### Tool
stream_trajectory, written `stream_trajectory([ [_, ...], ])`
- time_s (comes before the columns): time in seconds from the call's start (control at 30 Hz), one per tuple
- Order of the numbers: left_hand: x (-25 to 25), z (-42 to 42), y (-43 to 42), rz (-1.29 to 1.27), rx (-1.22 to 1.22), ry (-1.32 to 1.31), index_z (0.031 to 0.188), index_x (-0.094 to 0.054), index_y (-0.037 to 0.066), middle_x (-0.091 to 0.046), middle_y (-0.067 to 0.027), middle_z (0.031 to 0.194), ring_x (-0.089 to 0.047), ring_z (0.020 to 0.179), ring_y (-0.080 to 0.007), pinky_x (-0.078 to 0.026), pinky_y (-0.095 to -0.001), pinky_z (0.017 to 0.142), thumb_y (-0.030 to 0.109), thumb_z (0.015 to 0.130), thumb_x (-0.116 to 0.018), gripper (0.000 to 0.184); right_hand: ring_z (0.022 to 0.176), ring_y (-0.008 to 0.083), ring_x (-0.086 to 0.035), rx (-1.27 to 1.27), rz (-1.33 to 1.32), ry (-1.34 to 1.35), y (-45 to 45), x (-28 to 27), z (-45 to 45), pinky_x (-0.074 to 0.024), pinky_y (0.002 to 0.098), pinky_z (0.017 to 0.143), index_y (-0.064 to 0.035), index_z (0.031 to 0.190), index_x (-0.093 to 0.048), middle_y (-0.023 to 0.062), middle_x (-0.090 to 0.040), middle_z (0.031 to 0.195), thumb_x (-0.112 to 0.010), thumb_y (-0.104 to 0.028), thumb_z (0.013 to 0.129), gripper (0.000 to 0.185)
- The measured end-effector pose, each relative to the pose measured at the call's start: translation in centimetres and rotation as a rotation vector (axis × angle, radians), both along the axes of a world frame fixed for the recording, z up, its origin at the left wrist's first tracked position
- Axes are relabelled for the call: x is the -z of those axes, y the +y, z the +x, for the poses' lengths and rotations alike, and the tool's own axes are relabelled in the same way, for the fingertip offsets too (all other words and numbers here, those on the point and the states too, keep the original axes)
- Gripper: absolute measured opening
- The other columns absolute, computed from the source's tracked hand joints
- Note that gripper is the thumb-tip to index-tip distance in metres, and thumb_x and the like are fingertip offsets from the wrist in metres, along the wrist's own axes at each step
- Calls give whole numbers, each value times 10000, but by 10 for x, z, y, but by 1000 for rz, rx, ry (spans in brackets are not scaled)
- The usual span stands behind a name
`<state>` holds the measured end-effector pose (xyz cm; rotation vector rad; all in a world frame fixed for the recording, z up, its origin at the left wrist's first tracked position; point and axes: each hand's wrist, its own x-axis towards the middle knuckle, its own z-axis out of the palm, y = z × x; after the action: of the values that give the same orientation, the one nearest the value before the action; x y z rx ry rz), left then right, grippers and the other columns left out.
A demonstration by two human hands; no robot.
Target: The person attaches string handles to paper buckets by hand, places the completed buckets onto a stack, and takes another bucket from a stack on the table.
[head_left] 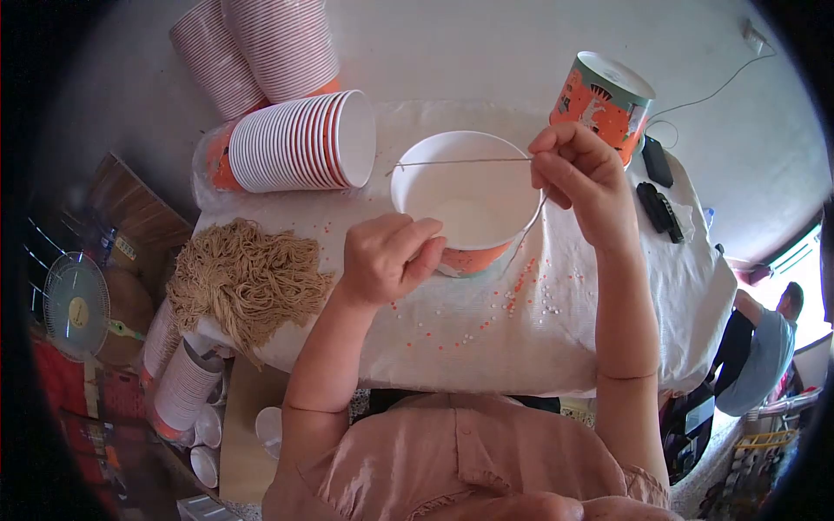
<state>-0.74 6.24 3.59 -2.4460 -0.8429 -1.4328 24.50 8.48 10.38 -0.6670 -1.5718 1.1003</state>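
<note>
A white-lined paper bucket with an orange and green outside stands upright on the cloth-covered table. Above its far right rim, my right hand pinches a thin brown string. One length runs left across the bucket's mouth, and the other end hangs down past the rim at right. My left hand is closed at the bucket's near left rim, thumb and forefinger together; what they grip is hidden. A tangled heap of tan string lies to the left of it.
Nested paper buckets lie at the back left, with taller stacks behind. A lidded printed bucket stands back right near a black phone. Small orange and white bits dot the tablecloth. Another person is far right.
</note>
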Motion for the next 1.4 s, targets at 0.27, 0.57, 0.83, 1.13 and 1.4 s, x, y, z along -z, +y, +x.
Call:
stream_trajectory([
  [0.27, 18, -20, 34, -312, -306, -381, 981, -647, 35, -624, -110, 815, -619, 677, -236, -492, -342, 619, 120, 902, -610, 121, 553, 47, -495, -26, 13, 159, -3, -5, 3, -371, 188, 482, -22, 986, -606, 26, -612, 723, -571, -54, 937, 68],
  [0.57, 15, 13, -2, -782, 460, -676, 1121, -621, 6, -670, -35, 938, -521, 648, -61, -445, -216, 591, 146, 970, -576, 211, 563, 88, -574, -223, -60, 75, -10, 1, -12, -456, 210, 510, 1, 1028, -580, 48, -635, 757, -549, -34, 948, 93],
  [0.83, 21, 38, -13, -1263, 781, -691, 1202, -602, 19, -666, -62, 969, -575, 624, -93, -464, -236, 538, 215, 986, -555, 295, 645, 120, -649, -259, -59, 66, -9, 7, -18, -523, 234, 575, 7, 1056, -566, 65, -651, 795, -545, -27, 952, 112],
  [1.13, 27, 32, -7, -1302, 654, -743, 1034, -666, -18, -654, -60, 804, -529, 578, -87, -438, -238, 505, 220, 975, -584, 258, 657, 162, -670, -98, -26, 204, 14, 14, -7, -551, 271, 595, -5, 1029, -583, 85, -660, 826, -564, -66, 952, 100],
  [1.4, 30, 32, -8, -1182, 528, -676, 1011, -672, -15, -615, -25, 729, -490, 550, -52, -400, -212, 477, 213, 967, -604, 242, 682, 94, -596, 405, 337, -326, 14, 15, -8, -487, 230, 595, -9, 1045, -617, 47, -641, 912, -611, -12, 871, 175],
])
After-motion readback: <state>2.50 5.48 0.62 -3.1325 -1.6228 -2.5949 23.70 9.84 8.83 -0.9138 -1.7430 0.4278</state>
